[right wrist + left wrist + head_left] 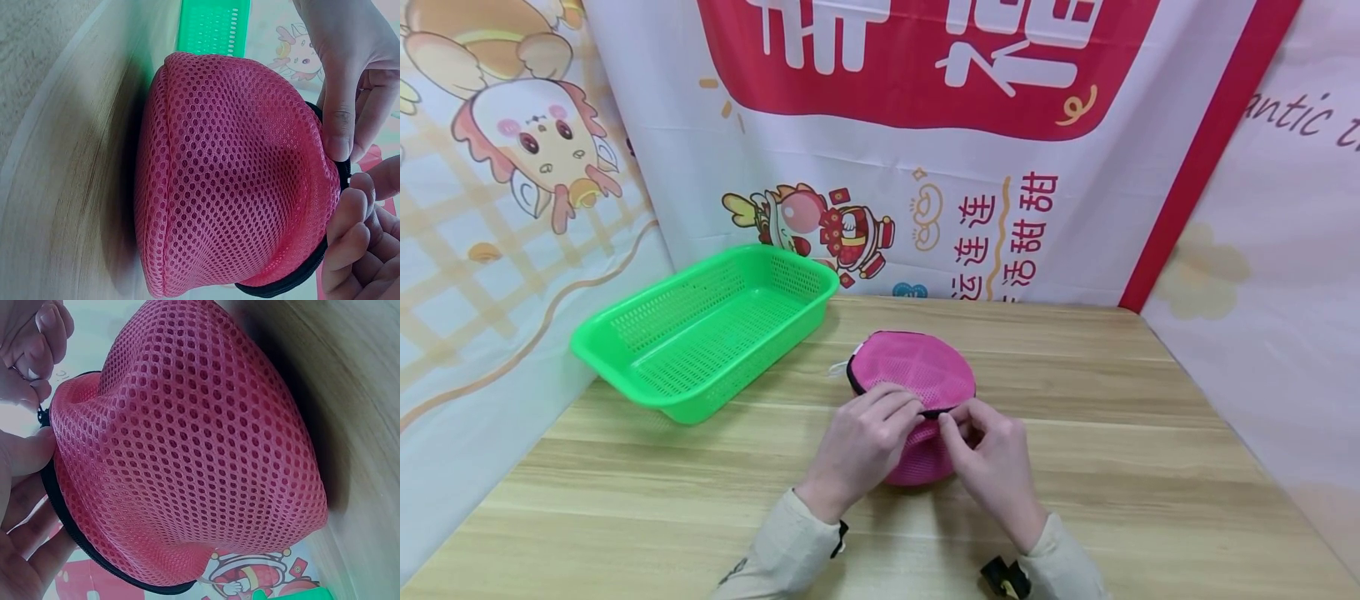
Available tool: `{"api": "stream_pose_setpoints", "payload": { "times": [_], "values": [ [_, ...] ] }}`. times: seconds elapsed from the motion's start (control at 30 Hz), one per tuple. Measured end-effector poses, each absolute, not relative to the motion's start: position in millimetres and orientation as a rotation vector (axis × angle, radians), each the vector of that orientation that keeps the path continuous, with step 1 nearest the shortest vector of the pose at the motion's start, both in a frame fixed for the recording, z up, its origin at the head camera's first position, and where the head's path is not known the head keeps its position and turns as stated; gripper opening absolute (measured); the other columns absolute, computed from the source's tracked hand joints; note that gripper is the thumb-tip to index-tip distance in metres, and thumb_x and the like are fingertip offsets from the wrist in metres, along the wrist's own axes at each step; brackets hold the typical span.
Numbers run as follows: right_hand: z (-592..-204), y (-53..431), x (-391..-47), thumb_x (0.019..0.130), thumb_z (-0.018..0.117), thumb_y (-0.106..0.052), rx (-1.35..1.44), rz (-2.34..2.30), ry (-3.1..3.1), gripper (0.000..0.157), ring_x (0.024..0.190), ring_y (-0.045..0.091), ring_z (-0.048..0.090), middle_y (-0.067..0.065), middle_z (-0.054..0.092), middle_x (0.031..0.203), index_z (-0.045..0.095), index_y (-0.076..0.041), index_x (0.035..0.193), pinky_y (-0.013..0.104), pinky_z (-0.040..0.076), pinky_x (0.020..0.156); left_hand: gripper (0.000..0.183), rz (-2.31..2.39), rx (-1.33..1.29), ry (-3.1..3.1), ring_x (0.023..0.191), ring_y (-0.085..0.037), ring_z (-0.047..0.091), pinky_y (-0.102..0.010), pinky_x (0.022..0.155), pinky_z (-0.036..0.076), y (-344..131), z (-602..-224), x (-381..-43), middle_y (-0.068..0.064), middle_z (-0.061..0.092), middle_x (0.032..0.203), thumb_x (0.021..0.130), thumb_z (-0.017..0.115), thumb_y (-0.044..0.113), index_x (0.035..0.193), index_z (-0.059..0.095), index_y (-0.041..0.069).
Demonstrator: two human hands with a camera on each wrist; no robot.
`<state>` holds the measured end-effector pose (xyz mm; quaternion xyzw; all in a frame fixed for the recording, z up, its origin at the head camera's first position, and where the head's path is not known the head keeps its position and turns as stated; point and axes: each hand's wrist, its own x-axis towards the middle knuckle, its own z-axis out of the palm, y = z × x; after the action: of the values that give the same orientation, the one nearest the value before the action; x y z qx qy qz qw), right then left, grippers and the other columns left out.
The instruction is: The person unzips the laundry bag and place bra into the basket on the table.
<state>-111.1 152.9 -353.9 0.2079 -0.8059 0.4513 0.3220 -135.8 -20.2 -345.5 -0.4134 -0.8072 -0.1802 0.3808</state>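
A pink mesh laundry bag (913,362) with a black zipper round its top edge stands on the wooden table. My left hand (872,437) pinches the zipper edge between thumb and fingers, near the front of the bag. Close beside it, my right hand (992,454) pinches the small zipper pull at the same edge. In the left wrist view the black zipper slider (43,417) sits between the two hands. The bag's mesh side (225,169) bulges outward below the zipper in the right wrist view.
A green plastic basket (760,358) with perforated sides stands at the back left of the table (1112,467). Printed cloth (850,150) hangs behind and along both sides. A white tag or cord (838,367) sticks out at the bag's left.
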Motion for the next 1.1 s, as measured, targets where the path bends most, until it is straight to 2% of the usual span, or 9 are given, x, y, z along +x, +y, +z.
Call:
{"api": "stream_pose_setpoints", "payload": {
  "times": [0.57, 1.1],
  "values": [
    [-354.3, 151.3, -111.4, 0.08, 0.064, -0.008, 0.562, 1.174, -2.16, 0.014, 0.046, 0.004, 0.045, -0.011, 0.05, 0.055, 0.058, -0.015, 0.069, 0.016, 0.037, 0.039, 0.015, -0.464, -1.059, -2.038, 0.092, -0.015, 0.055, -0.024, 0.082, 0.045, -20.0, -346.3, -136.4, -0.002, 0.064, 0.091, 0.081, 0.064, 0.012, 0.093, 0.069, 0.005],
    [-352.9, 149.2, -110.0, 0.081, 0.063, -0.006, 0.553, 1.203, -2.194, 0.017, 0.045, 0.004, 0.042, -0.012, 0.046, 0.053, 0.056, -0.016, 0.068, 0.017, 0.034, 0.037, 0.014, -0.461, -1.066, -2.033, 0.092, -0.014, 0.055, -0.024, 0.083, 0.045, -20.2, -347.6, -137.1, -0.002, 0.064, 0.091, 0.082, 0.063, 0.012, 0.093, 0.069, 0.006]
  ]
}}
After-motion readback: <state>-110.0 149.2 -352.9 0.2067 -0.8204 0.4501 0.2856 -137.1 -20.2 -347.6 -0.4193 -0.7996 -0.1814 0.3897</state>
